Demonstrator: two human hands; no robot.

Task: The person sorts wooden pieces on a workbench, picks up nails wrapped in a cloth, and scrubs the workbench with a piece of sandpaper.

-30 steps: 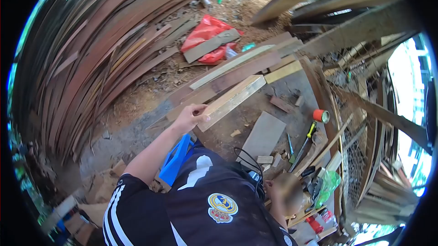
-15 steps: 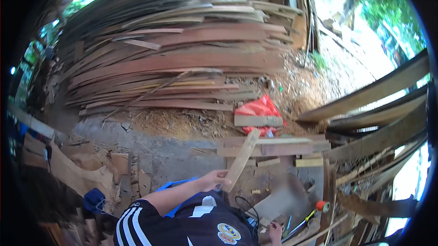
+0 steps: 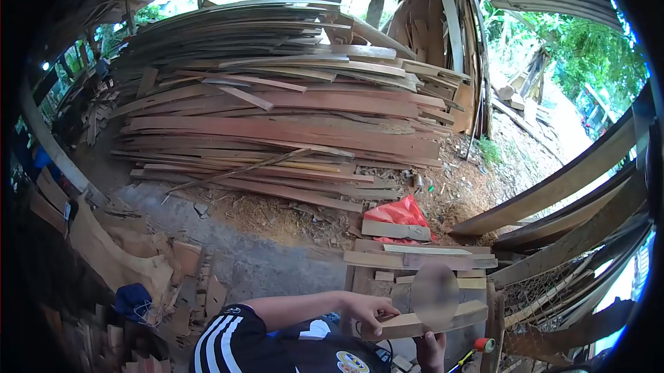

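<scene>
Fingers of the left hand [image 3: 366,309] are clamped on one end of the wooden board [image 3: 407,327]. Big change: half a second ago that hand had it alone, far end pointing away, with the right hand [image 3: 431,353] apart from it. Now the board's crosswise in front of the person, looks held above the tabletop [image 3: 458,345], and the right thumb's up against its lower edge. Can't tell how the other right fingers sit, they're hidden. Reads like two-handed support now, so probably steadier.
</scene>
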